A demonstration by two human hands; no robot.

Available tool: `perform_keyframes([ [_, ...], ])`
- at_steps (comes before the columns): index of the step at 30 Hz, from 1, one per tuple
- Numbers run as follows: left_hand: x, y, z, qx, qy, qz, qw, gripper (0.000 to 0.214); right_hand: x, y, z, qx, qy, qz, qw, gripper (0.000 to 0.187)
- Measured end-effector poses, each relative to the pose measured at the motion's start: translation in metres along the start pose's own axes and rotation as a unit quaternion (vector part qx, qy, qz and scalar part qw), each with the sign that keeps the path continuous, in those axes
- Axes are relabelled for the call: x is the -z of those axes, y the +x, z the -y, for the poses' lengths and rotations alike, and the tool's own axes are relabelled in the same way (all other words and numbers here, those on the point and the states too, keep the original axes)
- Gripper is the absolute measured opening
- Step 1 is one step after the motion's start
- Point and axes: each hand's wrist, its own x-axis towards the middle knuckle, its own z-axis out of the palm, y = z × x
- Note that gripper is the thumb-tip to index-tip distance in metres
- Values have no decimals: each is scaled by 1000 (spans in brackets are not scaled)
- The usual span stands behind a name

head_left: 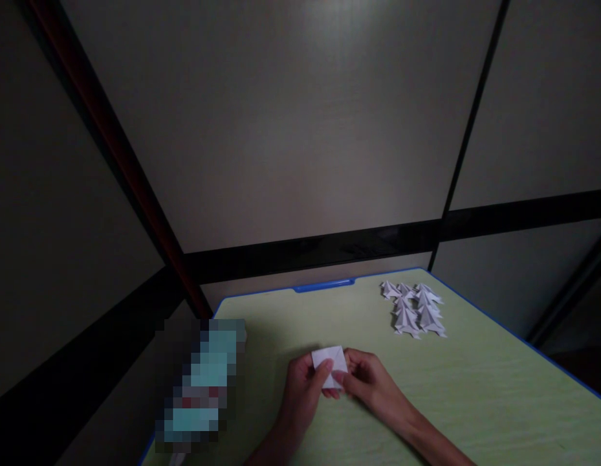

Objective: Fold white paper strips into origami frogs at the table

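Observation:
A small folded square of white paper (335, 357) is held up just above the green tabletop, with crease lines showing on its face. My left hand (303, 385) grips its left side, the thumb pressed flat on the front. On the right, my right hand (365, 375) pinches the lower right edge, its thumb also on the front. Fingers of both hands pass behind the paper and are partly hidden. Several folded white paper figures (411, 310) lie grouped on the table, beyond my right hand.
The light green table (479, 382) has a blue rim, with a blue handle-like strip (324, 285) at its far edge. A pixelated, screen-like object (203, 382) stands at the left edge. Pale panels (314, 129) with black bands rise behind the table.

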Motion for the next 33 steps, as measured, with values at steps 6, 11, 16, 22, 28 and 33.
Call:
perform_keyframes([
  [6,-1,2,-3,15,7,-31,999,24,2,1,-2,-15,-27,-20,999,25],
  [11,0,2,-4,37,26,-32,998,20,3,0,-8,-12,-82,-32,996,30],
  [16,3,0,-2,24,-7,8,1000,24,4,-3,-8,-3,-81,-11,997,32],
  [22,5,1,0,25,-17,-2,1000,24,4,0,-9,-15,-49,-3,999,33],
  [28,4,1,0,29,-28,-4,999,23,7,1,-10,-4,-25,2,1000,33],
  [33,5,1,3,54,-84,35,994,24,6,0,-8,14,7,22,1000,33],
])
